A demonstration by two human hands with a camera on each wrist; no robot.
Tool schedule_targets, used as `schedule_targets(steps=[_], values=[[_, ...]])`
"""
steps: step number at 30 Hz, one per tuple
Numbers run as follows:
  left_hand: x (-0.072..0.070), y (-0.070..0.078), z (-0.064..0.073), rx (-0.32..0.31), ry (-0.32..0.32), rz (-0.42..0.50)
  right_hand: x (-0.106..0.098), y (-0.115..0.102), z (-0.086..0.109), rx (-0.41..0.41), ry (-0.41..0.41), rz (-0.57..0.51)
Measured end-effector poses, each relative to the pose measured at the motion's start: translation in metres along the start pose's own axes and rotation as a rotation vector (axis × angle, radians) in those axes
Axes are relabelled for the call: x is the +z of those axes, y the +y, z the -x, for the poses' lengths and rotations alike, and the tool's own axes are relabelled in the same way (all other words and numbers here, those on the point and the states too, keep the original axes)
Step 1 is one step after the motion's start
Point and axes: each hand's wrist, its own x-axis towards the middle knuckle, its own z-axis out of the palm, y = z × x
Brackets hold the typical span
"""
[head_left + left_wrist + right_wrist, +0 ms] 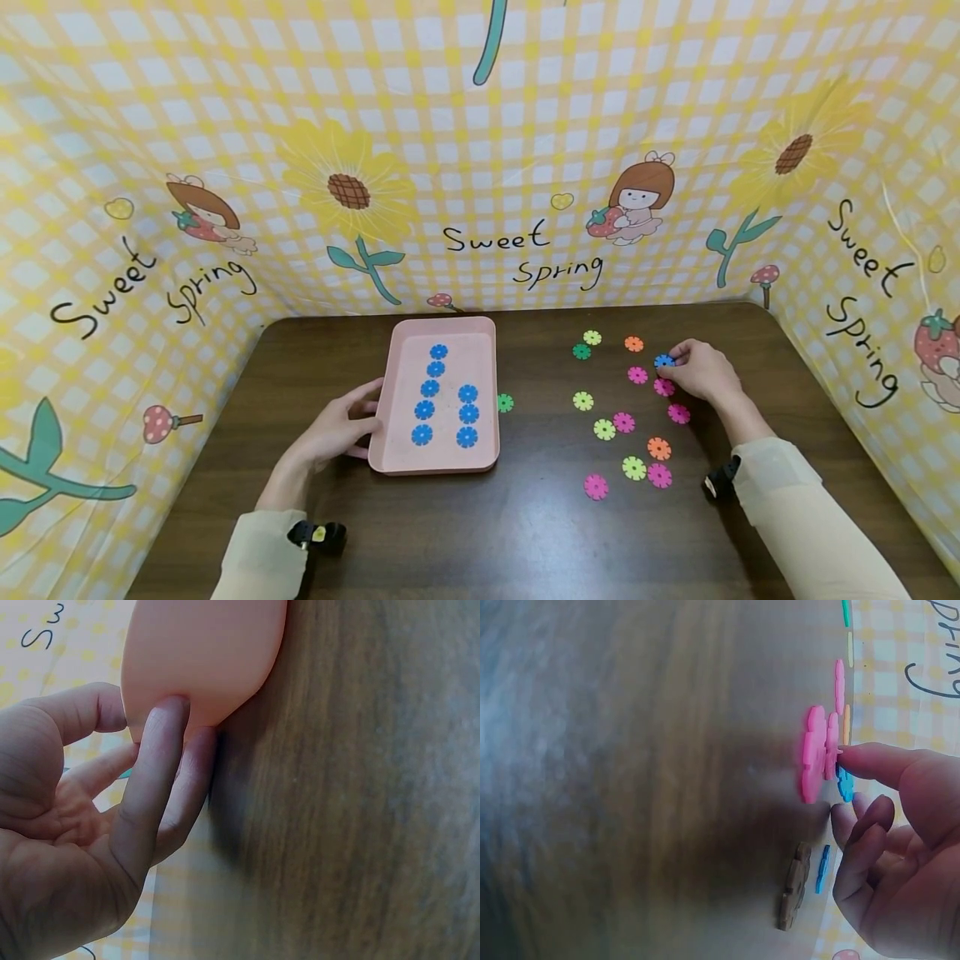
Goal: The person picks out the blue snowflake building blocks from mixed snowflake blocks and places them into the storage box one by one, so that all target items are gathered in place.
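Note:
My left hand [333, 429] holds the left side of a pink tray [386, 333] that lies on the table; in the left wrist view its fingers [150, 765] meet the outer wall and rim. Several flower-shaped blue discs [424, 409] form a left column in the tray, with three more blue discs [468, 413] to the right. At the right of the table, my right hand [705, 371] pinches another blue disc [664, 362] by its edge. Pink discs [637, 375] lie close to it. One pink disc [814, 754] is nearest in the right wrist view.
Between tray and right hand lie loose yellow-green discs [604, 429], orange discs [659, 448] and green discs [581, 352]. One green disc [506, 403] sits against the tray's right side. A brownish disc [793, 885] and a blue disc [823, 868] show below the right fingers. Checked cloth [487, 183] surrounds the table.

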Motion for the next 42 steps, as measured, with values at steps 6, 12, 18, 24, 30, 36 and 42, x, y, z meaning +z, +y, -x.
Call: schedule_targets(steps=[6, 12, 18, 24, 30, 36, 42], values=[[0.0, 0.001, 0.0, 0.005, -0.003, -0.001, 0.002, 0.002, -0.002, -0.034, 0.022, -0.044], [0.0, 0.001, 0.0, 0.003, 0.001, 0.004, 0.005, 0.001, -0.001, -0.075, 0.06, -0.076], [0.0, 0.0, 0.0, 0.01, -0.004, 0.01, 0.009, -0.007, 0.001, -0.112, 0.091, -0.074], [0.0, -0.001, 0.0, 0.012, -0.004, 0.01, 0.014, -0.026, 0.002, -0.183, 0.113, -0.084], [0.0, -0.002, 0.0, 0.006, 0.001, 0.001, 0.027, -0.048, 0.002, -0.253, 0.084, -0.096], [0.0, 0.0, 0.001, 0.001, 0.004, -0.004, 0.043, -0.073, 0.003, -0.34, 0.086, -0.1], [0.001, 0.0, 0.001, -0.003, 0.003, -0.004, 0.059, -0.104, 0.008, -0.42, 0.036, -0.154]])
